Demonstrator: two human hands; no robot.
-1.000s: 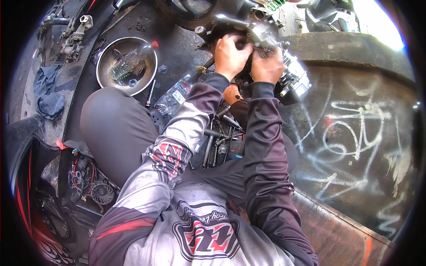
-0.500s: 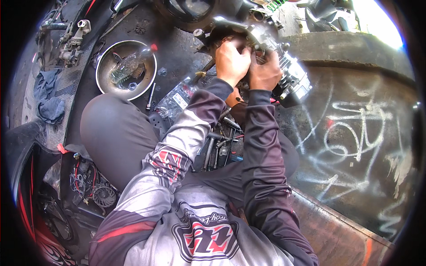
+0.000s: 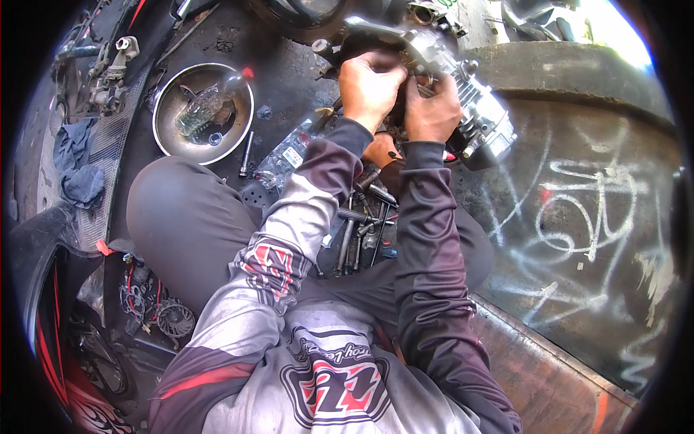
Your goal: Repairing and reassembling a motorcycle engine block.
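Observation:
A small metal engine (image 3: 473, 119) with a finned cylinder lies at the top, beyond my knees. My left hand (image 3: 369, 90) reaches into the open side of its casing, thumb and fingers pinched together. Close beside it, my right hand (image 3: 434, 110) is also closed, its fingertips at the casing next to the fins. Whatever the fingertips grip is hidden by the hands and blurred. Below my wrists, several T-handle wrenches (image 3: 356, 215) and other tools lie between my crossed legs.
At the left, a metal bowl (image 3: 160, 134) holds a clear plastic bottle (image 3: 206, 107) with a red cap. Near it lie a metal rod (image 3: 246, 154) and a clear plastic bag (image 3: 285, 158). A blue rag (image 3: 78, 166) and wiring (image 3: 139, 296) sit farther left. Concrete with white markings (image 3: 578, 210) rises at right.
My left hand has shifted slightly left and away from my right hand. The engine sits a little more to the right in view. Both hands stay closed at the casing.

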